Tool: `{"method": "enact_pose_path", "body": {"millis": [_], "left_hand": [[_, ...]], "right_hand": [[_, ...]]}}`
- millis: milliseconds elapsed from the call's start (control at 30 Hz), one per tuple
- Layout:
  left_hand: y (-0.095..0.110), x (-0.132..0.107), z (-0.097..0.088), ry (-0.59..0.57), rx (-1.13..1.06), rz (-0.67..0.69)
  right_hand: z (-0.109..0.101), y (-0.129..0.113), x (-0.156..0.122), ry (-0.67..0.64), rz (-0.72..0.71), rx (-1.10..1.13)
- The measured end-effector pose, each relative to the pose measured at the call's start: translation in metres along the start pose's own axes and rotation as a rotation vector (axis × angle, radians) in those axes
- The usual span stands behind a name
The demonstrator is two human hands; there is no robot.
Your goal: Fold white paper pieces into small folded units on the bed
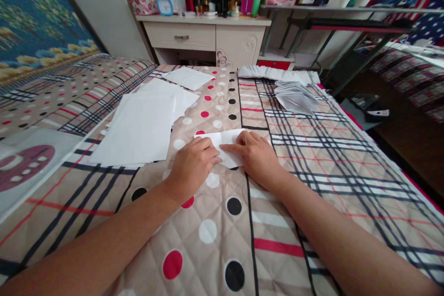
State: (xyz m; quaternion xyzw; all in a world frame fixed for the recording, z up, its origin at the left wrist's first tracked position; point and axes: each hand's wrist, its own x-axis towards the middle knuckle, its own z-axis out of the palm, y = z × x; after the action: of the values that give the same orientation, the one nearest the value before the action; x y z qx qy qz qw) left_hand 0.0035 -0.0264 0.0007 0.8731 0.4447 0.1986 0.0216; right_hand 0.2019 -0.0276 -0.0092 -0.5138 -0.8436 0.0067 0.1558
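A folded piece of white paper [227, 141] lies on the bedspread in front of me, with a crease across its middle. My left hand [196, 159] is closed at its left end, thumb and fingers pinching the near edge. At the right end my right hand [255, 152] grips the paper, its index finger stretched along the surface towards the middle while the other fingers curl. Part of the paper is hidden under both hands. To the left of my left hand rests a stack of white paper sheets [138, 125].
Another white sheet [189, 77] lies beyond the stack. At the back right are a long row of folded papers [277, 73] and a fanned pile of grey-white pieces [294, 97]. A patterned bedspread [208, 259] covers the bed; a white dresser [180, 34] stands behind it.
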Motion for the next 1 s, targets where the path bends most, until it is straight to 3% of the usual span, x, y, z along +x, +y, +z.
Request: {"method": "enact_pose_path", "body": {"millis": [467, 700, 867, 1000], "left_hand": [[0.009, 0.008, -0.001, -0.022, -0.002, -0.161], [-0.030, 0.012, 0.001, -0.030, -0.238, -0.297], [-0.054, 0.012, -0.010, -0.056, -0.152, -0.426], [-0.056, 0.011, -0.015, -0.057, -0.012, -0.416]], "right_hand": [[-0.002, -0.002, 0.000, 0.016, -0.017, -0.003], [-0.002, -0.001, 0.000, 0.002, -0.004, 0.013], [-0.002, -0.001, 0.001, -0.008, 0.000, 0.023], [-0.003, -0.001, 0.001, -0.007, 0.001, 0.023]]}}
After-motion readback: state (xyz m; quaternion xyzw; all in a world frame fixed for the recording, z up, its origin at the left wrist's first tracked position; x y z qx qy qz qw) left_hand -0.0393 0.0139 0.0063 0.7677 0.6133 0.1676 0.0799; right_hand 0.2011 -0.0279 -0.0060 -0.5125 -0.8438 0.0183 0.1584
